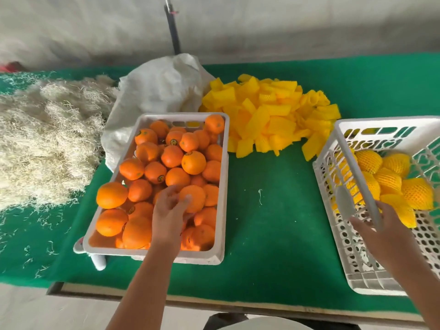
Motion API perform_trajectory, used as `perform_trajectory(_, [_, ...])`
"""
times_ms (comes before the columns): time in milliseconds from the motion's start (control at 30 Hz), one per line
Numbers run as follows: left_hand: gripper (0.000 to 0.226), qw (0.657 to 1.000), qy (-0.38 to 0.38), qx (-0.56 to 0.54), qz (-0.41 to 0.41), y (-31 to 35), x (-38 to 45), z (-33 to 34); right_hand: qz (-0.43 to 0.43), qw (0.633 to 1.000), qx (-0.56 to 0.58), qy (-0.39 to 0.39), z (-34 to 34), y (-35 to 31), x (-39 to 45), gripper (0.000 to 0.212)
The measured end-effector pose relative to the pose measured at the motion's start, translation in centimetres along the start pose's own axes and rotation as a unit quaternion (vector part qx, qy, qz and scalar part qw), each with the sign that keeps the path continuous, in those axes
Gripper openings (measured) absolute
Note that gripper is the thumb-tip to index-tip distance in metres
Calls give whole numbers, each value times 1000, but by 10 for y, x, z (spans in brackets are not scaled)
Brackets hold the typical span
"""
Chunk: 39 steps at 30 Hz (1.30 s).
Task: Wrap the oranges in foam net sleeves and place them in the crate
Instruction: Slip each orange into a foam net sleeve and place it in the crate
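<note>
While the left hand (170, 206) reached down into the tray (220, 186) of bare oranges, its fingers were spread and curled over one orange (194, 197) near the tray's middle, touching it. The right hand (378, 225) was stretched toward the crate (357, 265) on the right, fingers lying over its tilted near rim; whether they gripped the rim could not be told. Several wrapped oranges (390, 179) lay together inside the crate, just beyond the right hand. A heap of yellow foam sleeves (273, 110) lay on the green table (269, 222) between tray and crate, well apart from both hands.
</note>
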<state>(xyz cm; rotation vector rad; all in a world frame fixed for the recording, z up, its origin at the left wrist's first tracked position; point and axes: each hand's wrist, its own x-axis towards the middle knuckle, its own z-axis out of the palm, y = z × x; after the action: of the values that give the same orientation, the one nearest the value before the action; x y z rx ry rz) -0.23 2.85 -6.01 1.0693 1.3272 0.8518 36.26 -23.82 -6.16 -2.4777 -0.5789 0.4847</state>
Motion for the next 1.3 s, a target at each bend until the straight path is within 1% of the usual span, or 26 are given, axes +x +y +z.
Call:
perform_trajectory(33, [33,993,-35,-101,-51,2,-3,-1,3,1000,-9,1,1,-1,0,62])
perform_trajectory(67, [32,980,-66,-165,-84,3,-6,-1,5,1000,-20,3,1,-3,-1,64])
perform_trajectory(133, [36,953,-112,-246,-133,5,-9,-4,2,999,-42,23,2,-8,-2,70])
perform_trajectory(167, [40,939,-133,-279,-153,7,-9,-7,-13,998,-50,44,3,-12,-3,72])
perform_trajectory(200, [45,924,-149,-306,-174,9,-10,-8,-44,995,-55,69,4,-16,-7,71])
perform_trajectory(267, [56,906,-178,-328,-199,14,-14,-9,-135,983,-54,112,11,-31,-14,58])
perform_trajectory(300, [56,912,-182,-312,-197,15,-16,-8,-173,977,-48,116,17,-40,-16,50])
perform_trajectory(333, [51,925,-178,-282,-184,16,-17,-6,-195,975,-39,102,25,-50,-15,43])
perform_trajectory(400, [36,954,-166,-201,-146,16,-19,0,-203,978,-26,39,47,-71,-9,34])
perform_trajectory(433, [33,965,-161,-160,-130,16,-21,4,-204,979,-25,3,58,-82,-3,31])
perform_trajectory(467, [37,971,-159,-129,-120,15,-21,7,-205,978,-30,-30,70,-92,6,30])
perform_trajectory(567, [60,980,-144,-75,-112,13,-23,15,-208,972,-57,-99,103,-119,41,32])
perform_trajectory(633, [64,987,-110,-54,-101,10,-23,19,-204,969,-69,-122,122,-134,68,35])
perform_trajectory(733, [55,997,-43,1,-69,6,-21,22,-200,968,-81,-129,148,-152,110,40])
perform_trajectory(800, [55,997,-18,52,-47,2,-19,23,-194,970,-83,-124,163,-160,138,42])
perform_trajectory(933, [51,993,-12,121,4,1,-19,24,-182,968,-129,-111,191,-171,184,47])
perform_trajectory(1033, [53,984,-17,168,51,3,-17,25,-177,960,-178,-124,206,-173,210,54])
perform_trajectory(1100, [43,983,-7,176,45,6,-15,28,-178,956,-194,-131,211,-172,221,60])
perform_trajectory(1133, [40,983,-5,176,42,6,-15,29,-180,955,-195,-129,212,-170,224,62])
perform_trajectory(1200, [44,983,-9,175,49,6,-15,29,-185,960,-178,-115,210,-166,223,60])
perform_trajectory(1267, [53,984,-4,169,50,3,-16,28,-187,968,-135,-97,204,-159,211,50])
perform_trajectory(1300, [52,986,0,162,38,1,-16,27,-181,975,-99,-87,199,-155,201,46])
